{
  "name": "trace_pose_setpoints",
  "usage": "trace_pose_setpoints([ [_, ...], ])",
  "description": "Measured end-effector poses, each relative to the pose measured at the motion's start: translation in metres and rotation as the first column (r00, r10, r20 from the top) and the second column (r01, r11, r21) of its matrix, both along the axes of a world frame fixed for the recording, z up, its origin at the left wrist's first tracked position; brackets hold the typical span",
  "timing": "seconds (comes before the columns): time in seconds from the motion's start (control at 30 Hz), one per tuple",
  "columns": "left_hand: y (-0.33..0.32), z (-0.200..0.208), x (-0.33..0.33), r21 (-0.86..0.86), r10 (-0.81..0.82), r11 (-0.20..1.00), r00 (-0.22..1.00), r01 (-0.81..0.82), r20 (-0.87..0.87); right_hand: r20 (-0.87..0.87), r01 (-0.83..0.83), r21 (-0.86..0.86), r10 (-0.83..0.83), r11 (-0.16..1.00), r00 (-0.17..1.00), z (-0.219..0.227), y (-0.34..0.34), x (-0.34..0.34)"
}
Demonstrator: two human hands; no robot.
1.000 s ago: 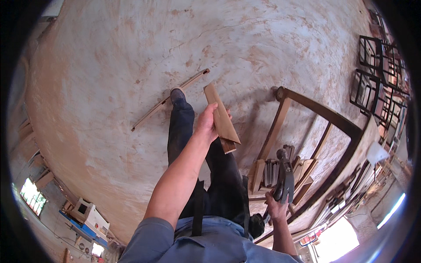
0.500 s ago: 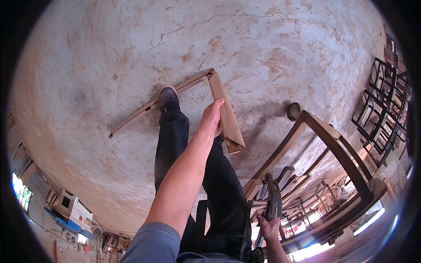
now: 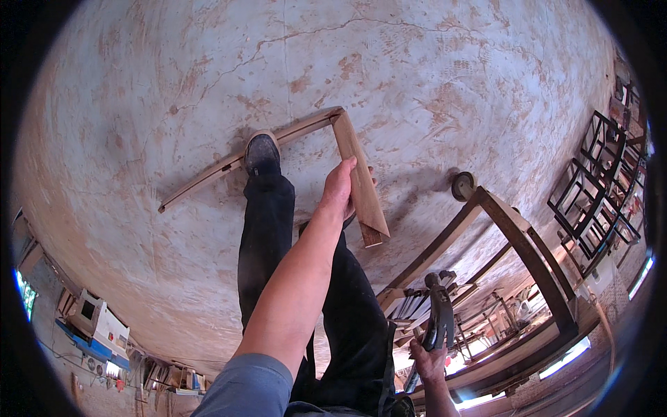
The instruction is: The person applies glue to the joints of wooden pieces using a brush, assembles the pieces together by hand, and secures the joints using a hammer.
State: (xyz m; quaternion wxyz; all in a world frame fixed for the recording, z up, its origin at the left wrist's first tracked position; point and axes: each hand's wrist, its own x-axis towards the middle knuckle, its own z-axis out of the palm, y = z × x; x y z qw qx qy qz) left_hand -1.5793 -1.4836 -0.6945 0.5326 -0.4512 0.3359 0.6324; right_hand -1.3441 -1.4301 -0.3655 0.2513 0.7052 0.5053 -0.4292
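Observation:
My left hand (image 3: pixel 339 184) is closed around a flat wooden board (image 3: pixel 366 194) that joins a long slim wooden leg (image 3: pixel 201 186) at a corner. The leg lies on the floor, with my left shoe (image 3: pixel 262 154) on it or pressed against it. A darker tenon-like end (image 3: pixel 372 238) shows at the board's near end. Low on the right, my right hand (image 3: pixel 429 361) grips a claw hammer (image 3: pixel 440 313), its dark metal head up and clear of the board. Part of the hammer's handle is hidden by my hand.
A wooden frame (image 3: pixel 531 254) stands close on my right, beside a round can or lid (image 3: pixel 463 186) on the stained floor (image 3: pixel 389 69). Dark chair frames (image 3: pixel 590 181) are stacked at the far right. A white and blue machine (image 3: pixel 97 326) sits at lower left.
The hammer and my right hand have shifted slightly to the right. My left hand keeps its hold on the board. The surroundings sit a little differently as my head has turned.

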Motion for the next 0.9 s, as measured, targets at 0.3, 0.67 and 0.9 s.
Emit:
trace_pose_setpoints([
  [0.3,0.011,0.010,-0.026,-0.095,0.064,0.994,0.996,-0.059,0.054,-0.023,-0.164,-0.033,0.163,0.986,0.986,-0.020,0.012,-0.005],
  [0.67,0.009,0.005,-0.058,-0.061,0.135,0.990,0.986,-0.129,0.099,-0.178,-0.489,0.074,0.494,0.869,0.851,-0.050,0.036,-0.101],
  [0.9,0.014,0.009,-0.081,-0.027,0.138,0.990,0.980,-0.135,0.145,-0.394,-0.315,0.010,0.293,0.949,0.871,-0.078,0.034,-0.115],
])
